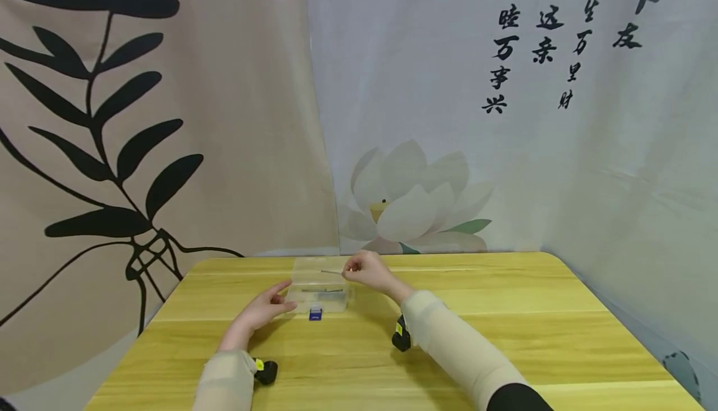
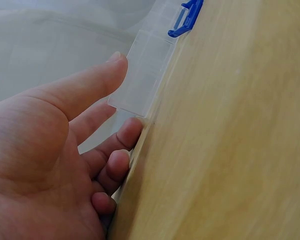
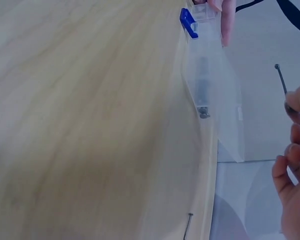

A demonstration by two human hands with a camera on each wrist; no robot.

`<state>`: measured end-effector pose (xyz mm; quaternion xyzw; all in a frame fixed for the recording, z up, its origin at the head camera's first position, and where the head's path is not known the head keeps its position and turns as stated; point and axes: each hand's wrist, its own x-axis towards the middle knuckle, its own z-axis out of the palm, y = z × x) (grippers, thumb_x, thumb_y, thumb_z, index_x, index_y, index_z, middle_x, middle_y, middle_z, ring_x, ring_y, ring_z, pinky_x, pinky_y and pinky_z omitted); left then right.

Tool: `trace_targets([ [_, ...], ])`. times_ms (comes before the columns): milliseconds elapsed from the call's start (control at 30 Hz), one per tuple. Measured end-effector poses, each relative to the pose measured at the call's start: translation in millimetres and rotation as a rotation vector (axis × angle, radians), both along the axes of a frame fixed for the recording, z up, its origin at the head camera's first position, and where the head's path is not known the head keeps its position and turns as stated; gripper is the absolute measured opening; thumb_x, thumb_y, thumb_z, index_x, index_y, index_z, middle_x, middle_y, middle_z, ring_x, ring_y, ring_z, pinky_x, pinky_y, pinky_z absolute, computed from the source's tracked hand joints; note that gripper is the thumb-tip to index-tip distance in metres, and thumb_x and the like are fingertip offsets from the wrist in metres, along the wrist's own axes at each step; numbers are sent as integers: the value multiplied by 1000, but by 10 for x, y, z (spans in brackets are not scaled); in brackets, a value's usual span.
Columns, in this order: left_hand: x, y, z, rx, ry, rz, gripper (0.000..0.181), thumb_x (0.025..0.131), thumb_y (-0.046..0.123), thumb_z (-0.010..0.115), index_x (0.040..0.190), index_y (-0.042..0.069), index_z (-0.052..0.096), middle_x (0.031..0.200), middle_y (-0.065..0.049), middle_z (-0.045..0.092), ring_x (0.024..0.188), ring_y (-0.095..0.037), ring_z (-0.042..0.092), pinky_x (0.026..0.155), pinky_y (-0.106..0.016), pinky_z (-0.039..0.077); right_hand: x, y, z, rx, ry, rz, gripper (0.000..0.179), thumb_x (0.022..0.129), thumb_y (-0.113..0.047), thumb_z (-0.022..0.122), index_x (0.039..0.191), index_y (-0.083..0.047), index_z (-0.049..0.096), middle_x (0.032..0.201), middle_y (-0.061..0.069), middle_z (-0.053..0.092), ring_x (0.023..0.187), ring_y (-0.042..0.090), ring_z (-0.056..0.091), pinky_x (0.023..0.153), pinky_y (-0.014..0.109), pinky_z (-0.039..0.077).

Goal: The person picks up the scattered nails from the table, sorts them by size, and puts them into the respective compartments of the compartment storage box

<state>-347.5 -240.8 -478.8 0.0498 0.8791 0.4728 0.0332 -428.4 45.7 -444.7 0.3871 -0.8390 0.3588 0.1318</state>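
A clear plastic box (image 1: pixel 332 304) with a blue latch (image 1: pixel 315 314) sits on the table, its lid (image 1: pixel 316 269) raised at the back. My left hand (image 1: pixel 265 309) holds the box's left end, thumb on the near side and fingers behind. In the left wrist view, that thumb and fingertips (image 2: pixel 130 131) meet the box's end wall (image 2: pixel 140 75). Above the box's right side, my right hand (image 1: pixel 370 270) pinches a thin metal rod (image 3: pixel 280 77) with a small round head. Dark metal pieces (image 3: pixel 204 112) show inside the box; their kind is unclear.
The box stands near the middle of the far part of a wooden table (image 1: pixel 505 311). Another thin metal rod (image 3: pixel 188 226) with a small head lies near the table's edge in the right wrist view. A printed cloth (image 1: pixel 252 118) hangs directly behind the table.
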Motion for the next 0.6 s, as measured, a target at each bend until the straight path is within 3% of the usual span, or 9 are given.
trace_targets([
  [367,7,1,-4,15,-7,-7,70,91,26,70,149,6,37,107,-13,50,96,-26,46,80,-41,40,-6,-207,-28,110,-36,29,7,80,-4,70,76,-7,75,72,-6,56,66,4,47,62,21,43],
  [600,-2,-10,-18,7,0,5,68,91,24,70,149,7,38,106,-12,50,95,-26,47,79,-40,40,15,-351,-53,170,-39,37,6,83,-7,71,78,-9,74,72,-7,54,66,4,47,61,20,42],
])
